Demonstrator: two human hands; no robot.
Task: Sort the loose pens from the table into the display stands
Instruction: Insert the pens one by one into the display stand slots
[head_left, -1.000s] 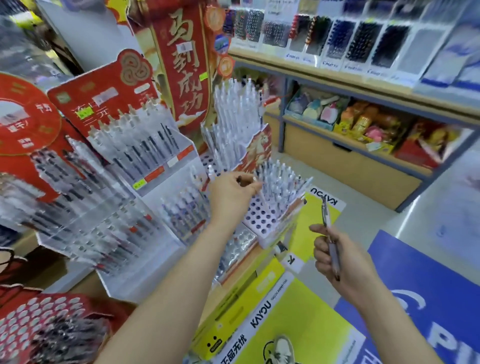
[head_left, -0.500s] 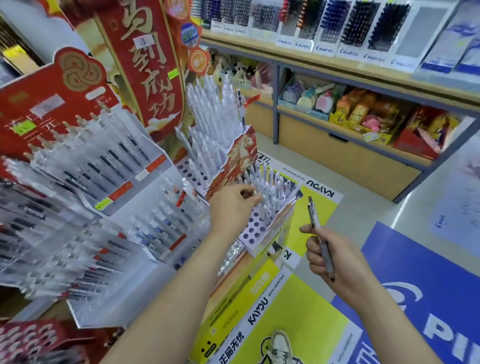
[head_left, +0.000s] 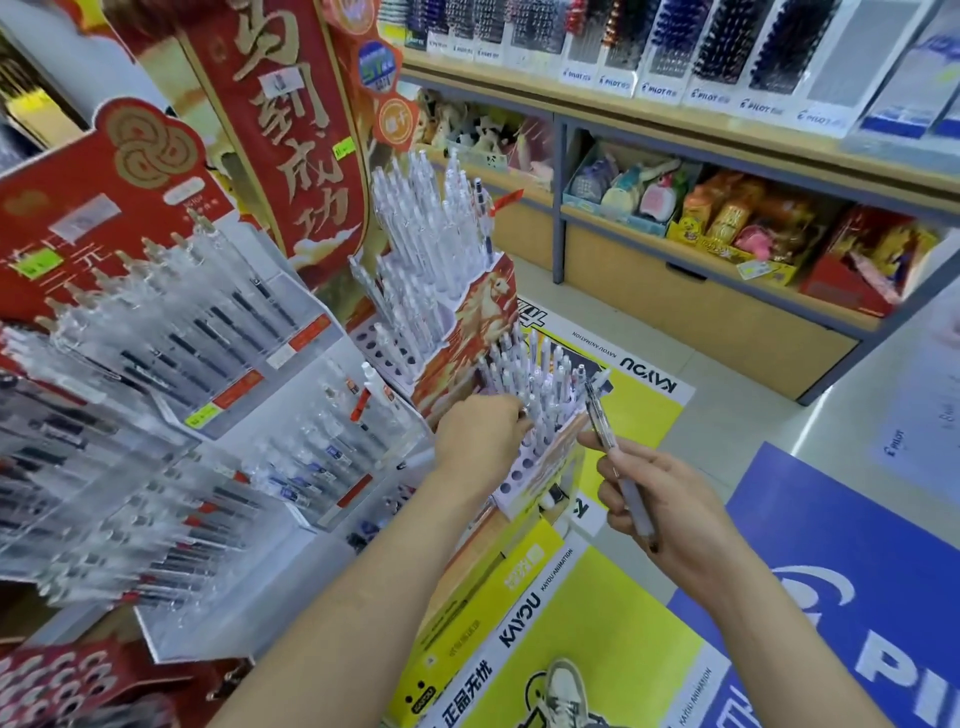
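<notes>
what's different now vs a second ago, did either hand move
The right hand has carried its pen left, so the pen's top now sits by the right corner of the low stand. The dark pen end seen earlier in the left hand no longer shows; whether it pinches a pen now cannot be told. Unchanged: the right hand's grip on its pen, and the left hand at the same stand.
</notes>
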